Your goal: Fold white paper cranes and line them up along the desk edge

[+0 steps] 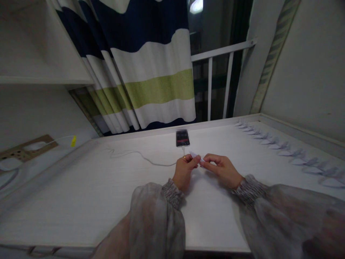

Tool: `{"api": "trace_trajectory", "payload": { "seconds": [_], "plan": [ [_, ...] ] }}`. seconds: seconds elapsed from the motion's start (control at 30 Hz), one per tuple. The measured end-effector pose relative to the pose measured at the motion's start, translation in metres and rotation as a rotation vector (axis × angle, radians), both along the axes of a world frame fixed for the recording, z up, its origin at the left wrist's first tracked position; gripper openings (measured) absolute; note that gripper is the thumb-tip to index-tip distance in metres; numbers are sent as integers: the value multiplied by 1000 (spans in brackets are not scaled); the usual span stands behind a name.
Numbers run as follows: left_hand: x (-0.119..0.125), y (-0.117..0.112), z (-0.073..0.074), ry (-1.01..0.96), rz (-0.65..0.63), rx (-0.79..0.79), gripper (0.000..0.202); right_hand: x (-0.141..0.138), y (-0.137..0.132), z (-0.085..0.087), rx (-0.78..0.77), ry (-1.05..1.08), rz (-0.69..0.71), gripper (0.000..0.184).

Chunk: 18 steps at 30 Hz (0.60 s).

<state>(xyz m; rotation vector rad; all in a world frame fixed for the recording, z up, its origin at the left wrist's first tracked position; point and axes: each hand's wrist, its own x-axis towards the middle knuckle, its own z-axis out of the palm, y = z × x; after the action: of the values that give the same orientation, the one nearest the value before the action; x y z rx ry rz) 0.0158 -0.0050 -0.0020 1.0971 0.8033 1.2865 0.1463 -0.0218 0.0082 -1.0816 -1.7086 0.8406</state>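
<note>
Between my two hands is a small piece of folded white paper (193, 154), pinched above the white desk. My left hand (185, 168) closes thumb and fingers on its left part; a ring shows on one finger. From the other side, my right hand (221, 169) pinches the paper's right end between thumb and forefinger. The fingers cover much of the paper, so its full shape cannot be made out. Just beyond my left hand lies a phone (182, 138) with its screen lit and a white cable (151, 162) plugged in.
Along the right side of the desk (121, 208) runs a row of folded white paper pieces (285, 149). A power strip (27, 149) with plugs is at the left wall. Behind the desk hang a striped curtain (159, 82) and a white window railing (210, 86).
</note>
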Motion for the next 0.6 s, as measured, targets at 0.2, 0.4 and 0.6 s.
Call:
{"api": "trace_trajectory", "payload": {
  "seconds": [0.2, 0.4, 0.6],
  "plan": [
    [2, 0, 0, -73, -3, -21, 25, -2, 2, -3, 42, -27, -4, 21],
    [4, -4, 6, -174, -42, -45, 22, -2, 4, -5, 111, 9, -82, 21],
    [6, -7, 8, -217, -93, -68, 23, -2, 2, -7, 169, 33, -83, 18]
  ]
}}
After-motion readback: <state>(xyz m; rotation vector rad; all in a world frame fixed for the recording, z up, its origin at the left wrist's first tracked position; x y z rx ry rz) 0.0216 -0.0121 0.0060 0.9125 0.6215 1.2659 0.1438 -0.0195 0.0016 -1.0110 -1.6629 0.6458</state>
